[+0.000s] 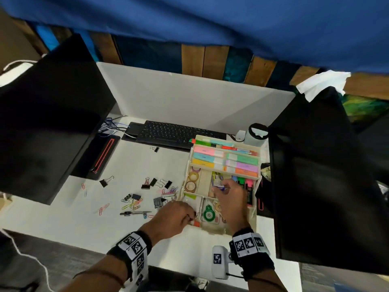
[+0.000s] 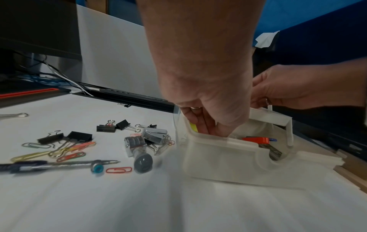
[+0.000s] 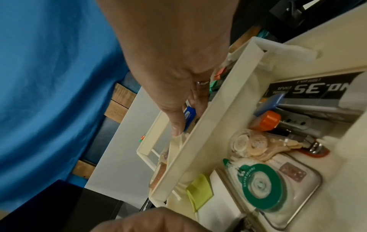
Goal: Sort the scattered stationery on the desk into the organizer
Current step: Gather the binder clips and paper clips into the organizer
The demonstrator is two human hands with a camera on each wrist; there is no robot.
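Observation:
The cream tiered organizer [image 1: 213, 229] stands right of centre on the white desk. My left hand [image 1: 190, 217] dips into its front-left compartment [image 2: 218, 158], fingers curled and pinching a small wire clip [image 1: 196, 215]; in the left wrist view the compartment wall hides the fingertips. My right hand [image 1: 221, 187] hovers over the middle tier and pinches a small blue and white item [image 3: 189, 116] between thumb and fingers. To the left of the organizer, black binder clips [image 1: 147, 184], coloured paper clips [image 1: 130, 204] and a pen [image 1: 134, 213] lie scattered.
A green correction tape [image 3: 260, 186] and a staple box [image 3: 309, 89] fill the front tray. A black keyboard [image 1: 174, 132] lies behind, with dark monitors at left [image 1: 48, 114] and right [image 1: 328, 175]. A lidded cup [image 1: 257, 134] stands at the organizer's far corner.

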